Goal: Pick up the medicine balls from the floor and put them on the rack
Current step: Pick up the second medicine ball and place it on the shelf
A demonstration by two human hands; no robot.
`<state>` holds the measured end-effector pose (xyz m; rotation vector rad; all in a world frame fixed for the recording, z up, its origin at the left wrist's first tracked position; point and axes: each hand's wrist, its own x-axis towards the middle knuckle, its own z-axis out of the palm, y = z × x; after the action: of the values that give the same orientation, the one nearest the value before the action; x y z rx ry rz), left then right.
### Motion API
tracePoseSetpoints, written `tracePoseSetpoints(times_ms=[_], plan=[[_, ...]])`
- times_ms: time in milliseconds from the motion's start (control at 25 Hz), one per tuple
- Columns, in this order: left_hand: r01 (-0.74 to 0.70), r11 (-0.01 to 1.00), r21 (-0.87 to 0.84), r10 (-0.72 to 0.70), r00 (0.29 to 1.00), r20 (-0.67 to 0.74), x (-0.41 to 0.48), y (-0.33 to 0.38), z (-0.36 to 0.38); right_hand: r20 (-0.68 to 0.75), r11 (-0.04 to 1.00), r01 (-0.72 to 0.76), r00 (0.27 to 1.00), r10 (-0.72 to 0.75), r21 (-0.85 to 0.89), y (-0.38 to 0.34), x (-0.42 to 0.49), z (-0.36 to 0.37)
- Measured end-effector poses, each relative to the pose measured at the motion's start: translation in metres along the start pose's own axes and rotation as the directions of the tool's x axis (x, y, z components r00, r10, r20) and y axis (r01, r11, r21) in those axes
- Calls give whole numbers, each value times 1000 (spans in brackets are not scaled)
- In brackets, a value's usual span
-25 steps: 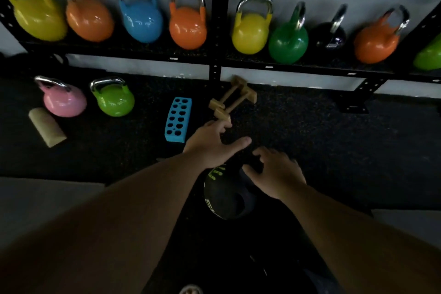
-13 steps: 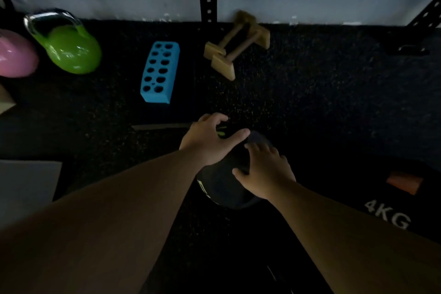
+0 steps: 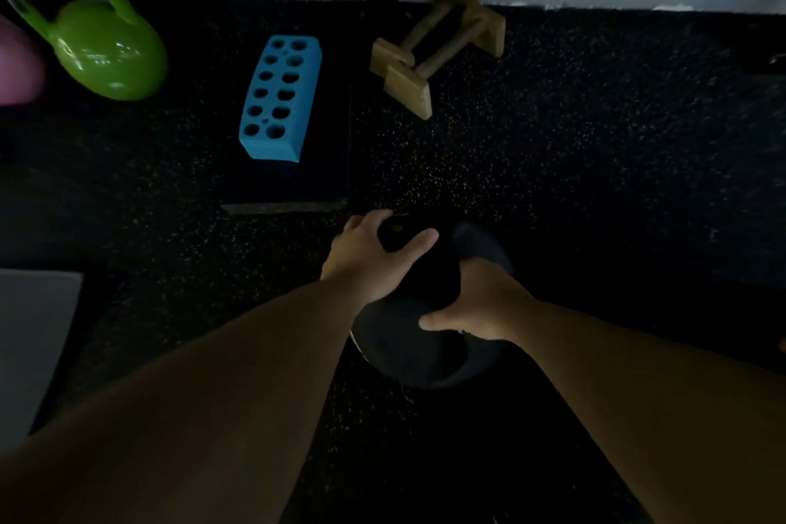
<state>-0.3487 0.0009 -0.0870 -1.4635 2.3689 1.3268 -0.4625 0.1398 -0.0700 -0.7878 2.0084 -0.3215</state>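
At lower centre of the frame, a black medicine ball [image 3: 408,336] on the dark floor [image 3: 595,166] is clasped by the left hand [image 3: 374,255] and right hand [image 3: 480,302], not visibly lifted, so racking seemingly remains undone.

We are reaching both bare forearms forward and down, our left hand [image 3: 374,257] spreading its fingers over the black rubber medicine ball [image 3: 408,336], our right hand [image 3: 480,304] cupping its right side, thumb pointing left.

Bare floor [image 3: 595,166] rightward; blue block [image 3: 278,98], wooden bars [image 3: 438,51] ahead.
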Motion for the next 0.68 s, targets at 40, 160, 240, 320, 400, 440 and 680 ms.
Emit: tracePoseSetpoints(times_ms=[40,160,240,320,400,440,680], plan=[[4,1000,-3,-4,1000,-1,-1,0,-2,-21,1000,-12,1000,12,-6,-3,2,1],[11,1000,-19,-11,1000,-6,-6,1,-13,-114,999,-40,993,39,-12,-18,3,6],[-2,1000,-22,2,1000,-11,-11,4,-26,-149,998,-51,988,45,-36,-35,0,5],[-7,1000,-17,6,1000,-27,-19,10,-46,-174,992,-66,984,47,-106,-51,-10,-7],[4,1000,-27,-5,999,-43,-30,20,-69,-206,989,-80,977,53,-124,-63,-29,-27],[12,999,-35,-14,998,-53,-36,27,-81,-220,989,-83,974,54,-125,-67,-39,-35],[-62,992,-106,50,992,-120,-70,140,-186,-335,994,-32,942,-5,-106,-149,-119,-123]])
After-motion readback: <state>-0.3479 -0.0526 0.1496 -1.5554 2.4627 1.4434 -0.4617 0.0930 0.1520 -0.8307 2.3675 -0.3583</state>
